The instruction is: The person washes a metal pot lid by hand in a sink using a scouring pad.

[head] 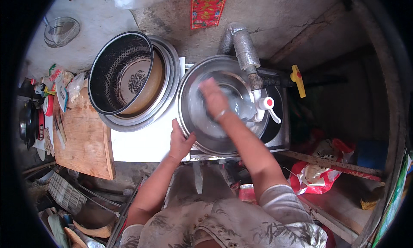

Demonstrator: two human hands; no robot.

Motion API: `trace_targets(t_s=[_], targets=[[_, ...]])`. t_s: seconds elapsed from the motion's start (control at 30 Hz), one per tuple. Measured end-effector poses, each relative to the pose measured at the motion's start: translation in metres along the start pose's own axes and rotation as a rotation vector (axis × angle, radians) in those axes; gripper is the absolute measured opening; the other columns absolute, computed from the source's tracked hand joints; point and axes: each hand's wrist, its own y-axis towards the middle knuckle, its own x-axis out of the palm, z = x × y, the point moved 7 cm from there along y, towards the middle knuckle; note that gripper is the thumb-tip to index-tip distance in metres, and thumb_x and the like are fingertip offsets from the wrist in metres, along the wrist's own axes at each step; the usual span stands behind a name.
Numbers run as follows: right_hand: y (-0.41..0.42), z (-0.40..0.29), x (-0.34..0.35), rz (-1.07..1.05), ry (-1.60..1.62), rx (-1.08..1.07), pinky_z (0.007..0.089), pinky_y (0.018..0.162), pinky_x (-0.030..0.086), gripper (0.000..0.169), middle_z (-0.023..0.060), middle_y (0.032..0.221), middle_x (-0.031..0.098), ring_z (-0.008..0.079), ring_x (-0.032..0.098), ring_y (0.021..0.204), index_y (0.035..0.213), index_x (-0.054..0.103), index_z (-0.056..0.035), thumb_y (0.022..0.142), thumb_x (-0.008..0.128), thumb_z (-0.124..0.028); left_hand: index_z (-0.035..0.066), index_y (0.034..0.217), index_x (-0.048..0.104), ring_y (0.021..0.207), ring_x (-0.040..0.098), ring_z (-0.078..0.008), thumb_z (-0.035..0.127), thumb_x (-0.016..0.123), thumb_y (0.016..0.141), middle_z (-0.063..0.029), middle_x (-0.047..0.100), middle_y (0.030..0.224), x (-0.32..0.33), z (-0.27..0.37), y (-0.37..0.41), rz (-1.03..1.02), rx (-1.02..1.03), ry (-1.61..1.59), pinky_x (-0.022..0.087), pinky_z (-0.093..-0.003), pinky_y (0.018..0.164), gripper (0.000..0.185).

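Note:
A wide stainless-steel basin (pixel 186 118) sits over the sink under the tap, with water in it. My left hand (pixel 181 143) grips its near-left rim. My right hand (pixel 215 98) is inside the basin, blurred by motion; its fingertips and anything under the palm cannot be made out. A white plastic tap (pixel 260 106) with a lever handle reaches over the basin's right side, and clear water shows below its spout. Left of the basin, a dark-lined cooker pot (pixel 134 72) with a stained bottom leans in another metal basin (pixel 166 96).
A wooden chopping board (pixel 84 141) with knives (pixel 59 130) lies left on the white counter (pixel 138 146). The black sink bowl (pixel 274 123) shows at right. A foil-wrapped pipe (pixel 246 49), a yellow valve handle (pixel 298 81) and a wire strainer (pixel 62 31) are along the wall.

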Motion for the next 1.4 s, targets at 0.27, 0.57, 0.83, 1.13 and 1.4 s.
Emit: trace_targets(t_s=[0.27, 0.57, 0.83, 1.13, 1.4], targets=[[-0.141, 0.082, 0.001, -0.181, -0.083, 0.414, 0.0435, 0.109, 0.029, 0.050, 0.0271, 0.135, 0.041, 0.0412, 0.036, 0.129, 0.135, 0.040, -0.0024, 0.086, 0.047, -0.009, 0.000, 0.118, 0.036, 0.089, 0.064, -0.0232, -0.001, 0.060, 0.077, -0.0157, 0.064, 0.099, -0.002, 0.001, -0.004, -0.007, -0.017, -0.041, 0.049, -0.0311, 0.077, 0.049], [-0.030, -0.019, -0.001, 0.140, 0.091, 0.112, 0.0413, 0.106, 0.035, 0.054, 0.0249, 0.128, 0.049, 0.0368, 0.044, 0.124, 0.127, 0.048, 0.0018, 0.073, 0.047, 0.006, -0.001, 0.120, 0.035, 0.093, 0.063, -0.0262, 0.000, 0.062, 0.076, -0.0173, 0.063, 0.102, 0.000, -0.006, 0.000, -0.072, -0.071, -0.023, 0.048, -0.0327, 0.081, 0.053], [-0.152, 0.060, -0.014, -0.277, -0.203, 0.259, 0.0405, 0.110, 0.029, 0.057, 0.0239, 0.136, 0.041, 0.0398, 0.036, 0.130, 0.130, 0.044, 0.0017, 0.073, 0.049, 0.007, 0.001, 0.120, 0.036, 0.093, 0.064, -0.0233, -0.002, 0.061, 0.076, -0.0154, 0.063, 0.101, -0.002, -0.003, -0.001, -0.042, -0.045, -0.080, 0.049, -0.0316, 0.081, 0.051], [-0.080, -0.008, -0.001, -0.298, 0.046, 0.145, 0.0374, 0.107, 0.033, 0.056, 0.0192, 0.138, 0.042, 0.0334, 0.040, 0.129, 0.129, 0.047, 0.0005, 0.073, 0.049, 0.005, -0.001, 0.119, 0.036, 0.092, 0.064, -0.0252, -0.001, 0.062, 0.075, -0.0162, 0.064, 0.100, -0.006, 0.008, -0.002, -0.025, 0.020, 0.003, 0.050, -0.0327, 0.079, 0.051], [-0.043, -0.014, -0.008, -0.206, 0.022, 0.157, 0.0380, 0.107, 0.034, 0.057, 0.0196, 0.134, 0.047, 0.0324, 0.041, 0.128, 0.128, 0.048, 0.0006, 0.071, 0.052, 0.005, -0.001, 0.116, 0.035, 0.092, 0.065, -0.0295, 0.000, 0.063, 0.074, -0.0196, 0.063, 0.099, -0.002, 0.000, 0.001, -0.037, 0.025, 0.017, 0.050, -0.0346, 0.078, 0.051]])
